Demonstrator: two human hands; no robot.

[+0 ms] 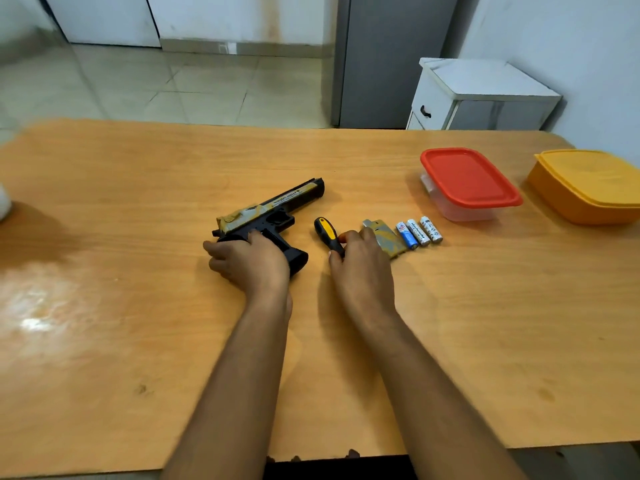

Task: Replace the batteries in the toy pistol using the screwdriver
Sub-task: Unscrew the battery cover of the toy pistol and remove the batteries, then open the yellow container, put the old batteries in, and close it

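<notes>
A black and tan toy pistol (pixel 277 211) lies on its side on the wooden table (pixel 138 341), barrel pointing up and right. My left hand (pixel 247 261) grips its black handle. Just right of it lies a screwdriver (pixel 328 233) with a yellow and black handle; my right hand (pixel 362 268) curls its fingers around the lower part of it. A tan battery cover (pixel 386 237) lies beside my right hand, partly hidden by it. Three AA batteries (pixel 419 232) sit in a row to the right of the cover.
A clear box with a red lid (pixel 467 181) stands at the back right, and a yellow lidded box (pixel 588 185) sits at the right edge. A white object (pixel 4 202) shows at the left edge. Beyond the table stand a white cabinet (pixel 478 95) and tiled floor.
</notes>
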